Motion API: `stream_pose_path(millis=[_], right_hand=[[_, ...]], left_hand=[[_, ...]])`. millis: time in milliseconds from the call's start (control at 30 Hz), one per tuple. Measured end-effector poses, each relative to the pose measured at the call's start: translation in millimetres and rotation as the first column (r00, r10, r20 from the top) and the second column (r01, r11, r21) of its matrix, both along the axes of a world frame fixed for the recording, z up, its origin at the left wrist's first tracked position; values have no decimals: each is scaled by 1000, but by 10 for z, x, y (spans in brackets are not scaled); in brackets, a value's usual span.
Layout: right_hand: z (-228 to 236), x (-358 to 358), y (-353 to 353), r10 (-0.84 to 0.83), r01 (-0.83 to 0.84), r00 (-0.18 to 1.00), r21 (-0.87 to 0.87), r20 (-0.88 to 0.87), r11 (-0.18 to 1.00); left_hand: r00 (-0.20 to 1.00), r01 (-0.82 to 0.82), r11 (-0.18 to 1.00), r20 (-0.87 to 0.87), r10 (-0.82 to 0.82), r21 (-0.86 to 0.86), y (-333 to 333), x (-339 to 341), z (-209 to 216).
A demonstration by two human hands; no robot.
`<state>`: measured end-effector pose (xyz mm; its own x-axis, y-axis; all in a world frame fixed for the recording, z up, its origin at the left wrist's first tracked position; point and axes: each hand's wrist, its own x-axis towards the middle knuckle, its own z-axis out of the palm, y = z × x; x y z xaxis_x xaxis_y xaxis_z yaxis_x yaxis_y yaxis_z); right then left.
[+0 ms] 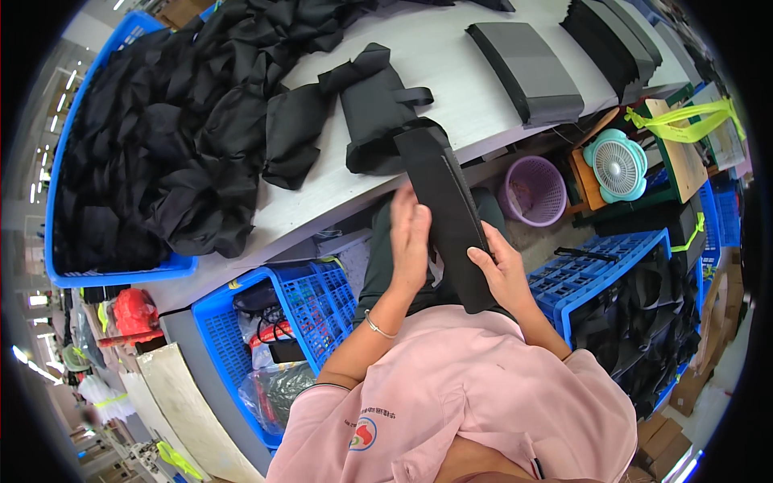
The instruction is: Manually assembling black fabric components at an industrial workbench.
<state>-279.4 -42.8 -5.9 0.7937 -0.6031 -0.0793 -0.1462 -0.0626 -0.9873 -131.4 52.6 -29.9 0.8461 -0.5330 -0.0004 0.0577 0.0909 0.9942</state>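
I hold a long black padded fabric piece (pixel 448 211) upright over my lap. My right hand (pixel 504 272) grips its lower right edge. My left hand (pixel 411 238) lies flat against its left side, fingers together and pointing up. On the white table (pixel 451 72) just beyond lies a black fabric pouch with a strap (pixel 375 109). A big heap of black fabric pieces (pixel 185 121) covers the table's left part.
A blue crate (pixel 113 274) holds the heap at the left. Grey-black folded pads (pixel 525 71) and a stack (pixel 616 36) lie at the far right. Below stand a purple basket (pixel 533 191), a teal fan (pixel 618 166) and blue crates (pixel 310 302) (pixel 600 262).
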Motion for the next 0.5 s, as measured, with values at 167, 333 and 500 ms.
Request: stream_pose_path(millis=[167,333,500], right_hand=[[-39,181,-175,143,-159,986,-212,-87,964],[9,439,-167,91,-111,992,-283,-82,953],[275,579,-128,48,-154,969,-442,-242,883]], left_hand=[[777,-478,845,565,278,241,12,742,-214],[823,-364,924,506,259,119,-170,1232,-168],[771,-344,918,618,156,198,-260,1195,90]])
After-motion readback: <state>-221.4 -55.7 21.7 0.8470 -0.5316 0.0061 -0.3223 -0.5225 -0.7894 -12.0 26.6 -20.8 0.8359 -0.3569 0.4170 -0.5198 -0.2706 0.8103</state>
